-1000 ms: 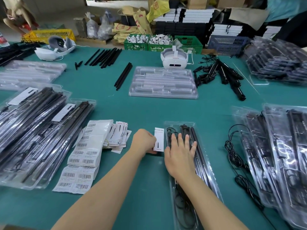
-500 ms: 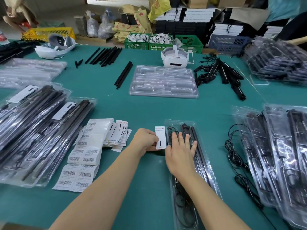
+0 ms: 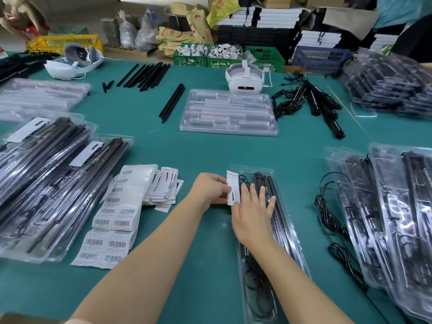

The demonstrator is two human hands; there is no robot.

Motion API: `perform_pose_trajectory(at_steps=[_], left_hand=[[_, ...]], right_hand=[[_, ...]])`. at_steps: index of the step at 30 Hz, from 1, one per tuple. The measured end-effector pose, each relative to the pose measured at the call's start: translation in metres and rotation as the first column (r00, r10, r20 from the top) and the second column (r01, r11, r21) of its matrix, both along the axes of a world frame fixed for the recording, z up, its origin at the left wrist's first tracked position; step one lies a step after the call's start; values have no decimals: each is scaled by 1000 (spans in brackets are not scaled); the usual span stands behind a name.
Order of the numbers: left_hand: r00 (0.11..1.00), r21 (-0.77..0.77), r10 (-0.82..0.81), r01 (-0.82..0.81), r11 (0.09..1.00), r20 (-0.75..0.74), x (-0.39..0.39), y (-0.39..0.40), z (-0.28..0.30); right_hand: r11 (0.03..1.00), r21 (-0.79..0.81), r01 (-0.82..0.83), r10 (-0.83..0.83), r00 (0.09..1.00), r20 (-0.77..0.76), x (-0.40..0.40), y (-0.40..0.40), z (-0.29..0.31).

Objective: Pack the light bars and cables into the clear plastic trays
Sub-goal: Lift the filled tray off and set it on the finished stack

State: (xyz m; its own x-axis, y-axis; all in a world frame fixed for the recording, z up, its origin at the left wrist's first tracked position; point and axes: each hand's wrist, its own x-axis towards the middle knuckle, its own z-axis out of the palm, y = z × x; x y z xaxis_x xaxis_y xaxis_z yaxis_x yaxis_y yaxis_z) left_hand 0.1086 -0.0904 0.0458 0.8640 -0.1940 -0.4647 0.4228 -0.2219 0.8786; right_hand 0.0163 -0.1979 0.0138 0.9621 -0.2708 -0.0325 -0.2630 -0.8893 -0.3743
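A clear tray (image 3: 289, 235) lies lengthwise on a green table (image 3: 187, 150), holding black light bars (image 3: 278, 206) and a coiled cable (image 3: 257, 298). The right hand (image 3: 253, 211) presses flat on the tray's far end, fingers straight and slightly spread. The left hand (image 3: 210, 189), just left of the tray, pinches a white card (image 3: 233, 187) at the tray's left edge. Barcode labels (image 3: 112, 220) lie further left of the tray. Empty trays (image 3: 229, 113) sit beyond it.

Single view, head-worn, wide-angle: aimed forward and down over the green-covered worktop (image 3: 163, 148). Forearms and hands are seen close at the lower edge; stacked boxes and crates are seen far off at the top.
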Motion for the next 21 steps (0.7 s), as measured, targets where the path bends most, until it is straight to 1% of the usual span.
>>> perform_pose_trajectory(at_steps=[3, 6, 9, 12, 16, 21], left_hand=[[1000, -45, -4, 3, 999, -22, 1, 1, 0], [999, -22, -15, 15, 1000, -34, 4, 5, -2], [996, -57, -20, 16, 998, -85, 6, 5, -2], [995, -49, -32, 27, 998, -100, 7, 2, -2], [989, -19, -123, 122, 992, -85, 8, -1, 1], [965, -43, -236, 233, 972, -113, 11, -5, 8]], right_hand=[[1000, 7, 2, -2, 1000, 2, 0, 0, 0], [1000, 11, -2, 2, 1000, 9, 0, 0, -1], [1000, 28, 4, -4, 1000, 22, 0, 0, 0], [999, 38, 5, -6, 1000, 23, 0, -1, 0], [999, 34, 4, -5, 1000, 23, 0, -1, 0], [999, 32, 11, -12, 1000, 29, 0, -1, 0]])
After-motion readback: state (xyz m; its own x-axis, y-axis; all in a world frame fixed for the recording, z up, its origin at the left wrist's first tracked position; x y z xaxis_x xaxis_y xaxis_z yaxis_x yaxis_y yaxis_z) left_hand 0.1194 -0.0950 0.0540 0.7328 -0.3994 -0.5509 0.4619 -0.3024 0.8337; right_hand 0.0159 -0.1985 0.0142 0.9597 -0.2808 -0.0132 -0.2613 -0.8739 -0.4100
